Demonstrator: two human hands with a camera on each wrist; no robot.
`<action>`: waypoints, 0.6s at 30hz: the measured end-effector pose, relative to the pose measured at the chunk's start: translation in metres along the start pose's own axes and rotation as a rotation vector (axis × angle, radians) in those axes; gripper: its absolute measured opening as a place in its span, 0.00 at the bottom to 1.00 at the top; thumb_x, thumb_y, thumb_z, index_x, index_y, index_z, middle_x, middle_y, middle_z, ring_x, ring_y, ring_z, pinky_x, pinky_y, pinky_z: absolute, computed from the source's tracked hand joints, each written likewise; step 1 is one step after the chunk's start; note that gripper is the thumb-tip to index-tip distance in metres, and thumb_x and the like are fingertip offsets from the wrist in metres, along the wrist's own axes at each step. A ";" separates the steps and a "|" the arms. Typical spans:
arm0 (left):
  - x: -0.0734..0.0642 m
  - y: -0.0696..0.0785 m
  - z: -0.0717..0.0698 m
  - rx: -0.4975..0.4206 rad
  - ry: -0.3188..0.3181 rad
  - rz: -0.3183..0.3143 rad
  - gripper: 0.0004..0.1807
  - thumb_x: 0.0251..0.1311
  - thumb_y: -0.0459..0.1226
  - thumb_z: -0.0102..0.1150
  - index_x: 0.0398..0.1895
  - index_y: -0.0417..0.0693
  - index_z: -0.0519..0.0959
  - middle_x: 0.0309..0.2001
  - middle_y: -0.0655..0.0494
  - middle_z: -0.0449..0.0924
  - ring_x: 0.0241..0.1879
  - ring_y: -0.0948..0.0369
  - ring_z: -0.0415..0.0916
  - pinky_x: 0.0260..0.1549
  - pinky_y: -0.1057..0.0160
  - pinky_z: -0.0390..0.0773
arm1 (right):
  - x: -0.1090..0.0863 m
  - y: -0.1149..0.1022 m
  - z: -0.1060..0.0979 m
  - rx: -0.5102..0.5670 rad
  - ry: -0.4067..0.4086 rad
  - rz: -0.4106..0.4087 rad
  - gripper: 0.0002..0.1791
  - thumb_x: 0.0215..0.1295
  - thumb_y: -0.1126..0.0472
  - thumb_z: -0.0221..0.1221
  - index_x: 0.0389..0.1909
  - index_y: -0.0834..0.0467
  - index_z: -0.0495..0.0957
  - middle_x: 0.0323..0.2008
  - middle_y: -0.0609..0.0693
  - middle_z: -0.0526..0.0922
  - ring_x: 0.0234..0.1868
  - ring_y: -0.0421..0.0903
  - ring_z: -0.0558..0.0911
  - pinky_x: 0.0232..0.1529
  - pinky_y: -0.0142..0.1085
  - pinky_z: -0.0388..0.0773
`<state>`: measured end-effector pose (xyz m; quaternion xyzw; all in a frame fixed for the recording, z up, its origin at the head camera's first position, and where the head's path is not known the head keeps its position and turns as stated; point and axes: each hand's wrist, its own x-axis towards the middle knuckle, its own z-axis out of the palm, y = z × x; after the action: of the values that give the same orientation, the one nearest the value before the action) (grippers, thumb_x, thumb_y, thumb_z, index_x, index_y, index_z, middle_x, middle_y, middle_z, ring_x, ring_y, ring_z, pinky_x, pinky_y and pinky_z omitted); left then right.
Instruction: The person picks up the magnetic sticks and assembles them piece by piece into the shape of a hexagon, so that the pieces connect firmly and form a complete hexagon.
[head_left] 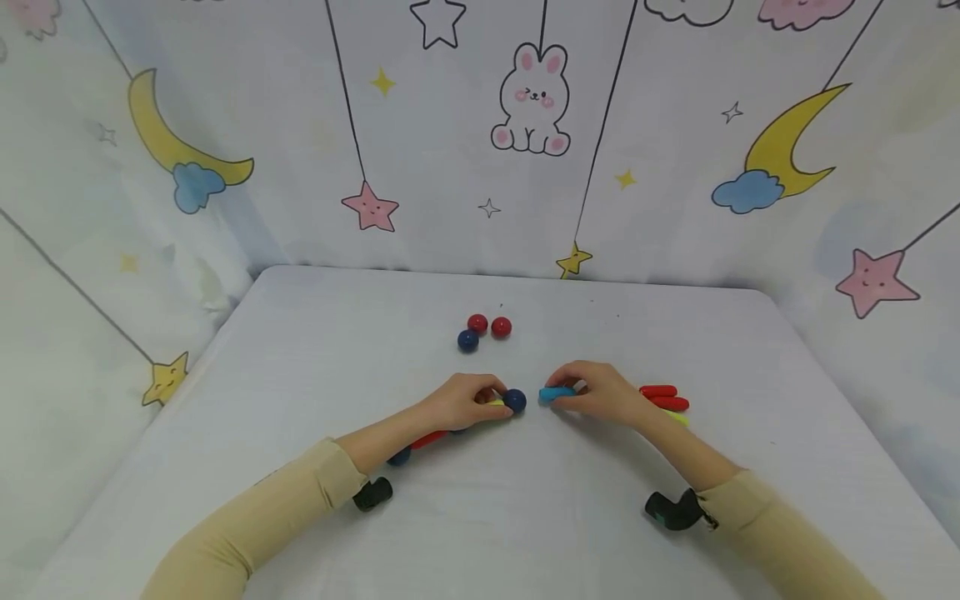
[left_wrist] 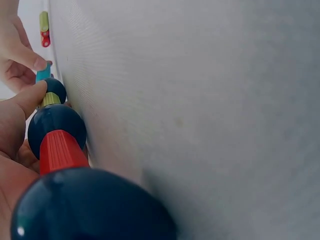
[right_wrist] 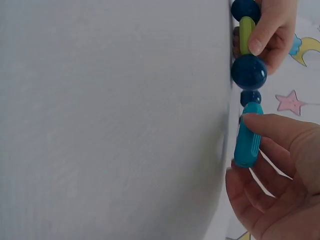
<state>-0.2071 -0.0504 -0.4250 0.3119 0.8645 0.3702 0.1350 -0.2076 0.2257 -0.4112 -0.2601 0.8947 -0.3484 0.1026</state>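
Observation:
A chain of dark blue balls [head_left: 514,401] joined by a red rod [left_wrist: 61,150] and a yellow-green rod [right_wrist: 245,35] lies slanting across the table. My left hand [head_left: 465,402] pinches it at the yellow-green rod, behind the end ball. My right hand [head_left: 602,392] holds a light blue rod [right_wrist: 248,136] between thumb and fingers. The tip of this rod points at the end ball, with a small gap between them in the head view. Much of the yellow-green rod is hidden by the left fingers in the head view.
Farther back on the table [head_left: 360,333] are two red balls [head_left: 501,327] and a loose dark blue ball [head_left: 468,341]. Beside the right wrist lie red rods [head_left: 658,390] and a yellow-green rod [head_left: 677,417]. A patterned cloth [head_left: 450,125] hangs behind the table.

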 end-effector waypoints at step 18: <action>-0.005 0.001 -0.008 0.042 -0.009 -0.031 0.20 0.61 0.45 0.64 0.52 0.44 0.79 0.35 0.57 0.77 0.34 0.61 0.71 0.35 0.66 0.72 | 0.014 -0.017 0.019 0.015 -0.031 -0.101 0.14 0.61 0.63 0.66 0.47 0.59 0.81 0.42 0.48 0.82 0.43 0.46 0.79 0.47 0.40 0.80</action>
<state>-0.2064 -0.0575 -0.4190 0.3028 0.8762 0.3485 0.1381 -0.2061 0.1968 -0.4136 -0.3097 0.8759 -0.3559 0.1008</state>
